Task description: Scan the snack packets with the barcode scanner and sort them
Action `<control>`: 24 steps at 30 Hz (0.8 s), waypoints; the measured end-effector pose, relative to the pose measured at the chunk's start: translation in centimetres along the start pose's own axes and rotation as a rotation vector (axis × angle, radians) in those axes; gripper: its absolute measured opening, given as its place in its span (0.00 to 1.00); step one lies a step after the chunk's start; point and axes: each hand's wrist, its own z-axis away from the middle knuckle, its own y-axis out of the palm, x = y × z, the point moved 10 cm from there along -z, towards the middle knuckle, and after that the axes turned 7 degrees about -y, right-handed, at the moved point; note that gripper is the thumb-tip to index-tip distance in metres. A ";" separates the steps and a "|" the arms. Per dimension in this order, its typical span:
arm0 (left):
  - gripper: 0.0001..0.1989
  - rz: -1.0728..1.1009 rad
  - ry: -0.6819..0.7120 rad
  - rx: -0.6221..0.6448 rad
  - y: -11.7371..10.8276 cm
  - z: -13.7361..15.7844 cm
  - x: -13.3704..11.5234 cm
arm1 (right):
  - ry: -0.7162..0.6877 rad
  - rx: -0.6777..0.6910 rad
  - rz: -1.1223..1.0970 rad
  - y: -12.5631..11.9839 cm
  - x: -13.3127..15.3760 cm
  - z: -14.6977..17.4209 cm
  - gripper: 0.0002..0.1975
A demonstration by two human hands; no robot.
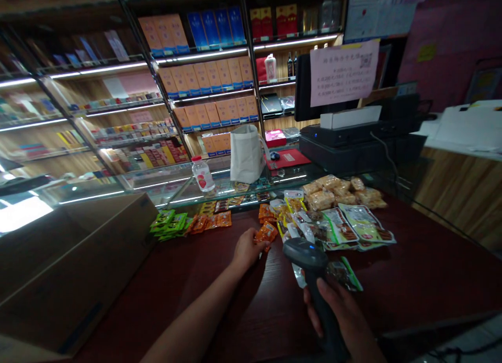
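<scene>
My left hand [248, 249] is closed on a small orange snack packet [266, 233], tilted just above the dark red counter. In my right hand [333, 303] is a dark grey barcode scanner [306, 254] with a small blue light, its head angled toward the orange packet. More orange packets [266, 213] lie just behind the held one. Beyond the scanner spreads a heap of snack bags, with green-and-white pouches [363, 220] and clear-wrapped tan packs [325, 194]. A dark pouch with a green edge [345, 274] lies partly behind the scanner and my right hand.
An open cardboard box [78, 263] stands on the left. Beside it lie green packets [169, 224] and an orange row [212, 222]. Behind, on a glass case, are a clear bottle [203, 174] and a white bag [246, 156]. A monitor [304, 88] stands at back right.
</scene>
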 end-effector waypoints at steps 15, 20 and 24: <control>0.23 1.001 -0.230 -0.007 -3.0 1.8 7.3 | -0.122 0.322 0.258 7.4 1.3 -5.8 0.21; 0.24 1.024 -0.254 -0.028 -3.1 1.5 8.2 | -0.098 0.428 0.279 9.4 0.4 -8.5 0.21; 0.23 0.997 -0.248 -0.091 -3.5 1.5 8.8 | -0.117 0.445 0.274 9.5 0.0 -8.9 0.21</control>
